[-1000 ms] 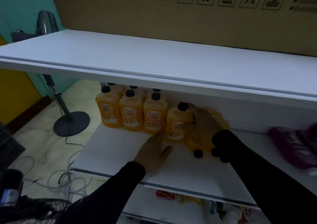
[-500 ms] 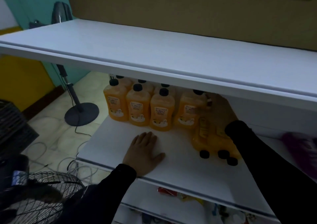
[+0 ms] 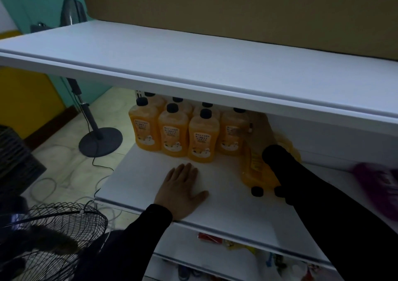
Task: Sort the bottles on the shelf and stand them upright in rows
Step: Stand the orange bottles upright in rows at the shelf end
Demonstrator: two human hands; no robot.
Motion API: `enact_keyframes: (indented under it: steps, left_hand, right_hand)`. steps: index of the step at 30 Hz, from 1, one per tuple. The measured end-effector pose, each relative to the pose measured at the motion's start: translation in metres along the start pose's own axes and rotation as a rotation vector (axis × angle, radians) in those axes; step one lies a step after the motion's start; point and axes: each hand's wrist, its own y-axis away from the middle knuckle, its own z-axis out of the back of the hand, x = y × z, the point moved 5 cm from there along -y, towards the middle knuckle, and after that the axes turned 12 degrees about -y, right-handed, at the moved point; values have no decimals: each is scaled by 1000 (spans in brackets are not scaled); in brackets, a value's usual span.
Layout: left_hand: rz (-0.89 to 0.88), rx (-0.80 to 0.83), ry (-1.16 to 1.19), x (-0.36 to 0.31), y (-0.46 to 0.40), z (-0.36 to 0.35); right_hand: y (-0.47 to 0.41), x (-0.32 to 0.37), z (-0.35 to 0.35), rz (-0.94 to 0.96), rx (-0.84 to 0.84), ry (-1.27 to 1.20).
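Observation:
Several orange bottles with black caps [image 3: 200, 138] stand upright in rows at the back left of the white shelf [image 3: 226, 214]. My right hand [image 3: 259, 131] reaches deep under the upper shelf, and its fingers grip the rightmost upright orange bottle [image 3: 230, 136] from the right side. The hand is dim and partly hidden by the shelf edge. More orange bottles [image 3: 255, 170] lie on their sides under my right forearm, caps toward me. My left hand [image 3: 183, 191] rests flat on the shelf in front of the upright bottles, holding nothing.
Purple bottles [image 3: 382, 186] lie at the shelf's right end. The upper shelf [image 3: 193, 65] carries a big cardboard box [image 3: 215, 5]. A fan stand [image 3: 100, 141] and cables are on the floor at left, a wire fan cage [image 3: 56, 235] at lower left. Packets [image 3: 212, 237] lie on the shelf below.
My right hand has carried the upright bottle from the front toward the back, beside the standing group. My left hand has drawn back and now lies flat on the shelf.

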Motion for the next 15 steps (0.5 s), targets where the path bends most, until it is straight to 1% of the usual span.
enact_keyframes:
  steps: [11, 15]
  left_hand:
    - [-6, -11, 11, 0, 1, 1]
    - [-7, -14, 17, 1, 1, 1]
  right_hand:
    - [-4, -9, 0, 14, 22, 75]
    - [11, -11, 15, 10, 3, 0]
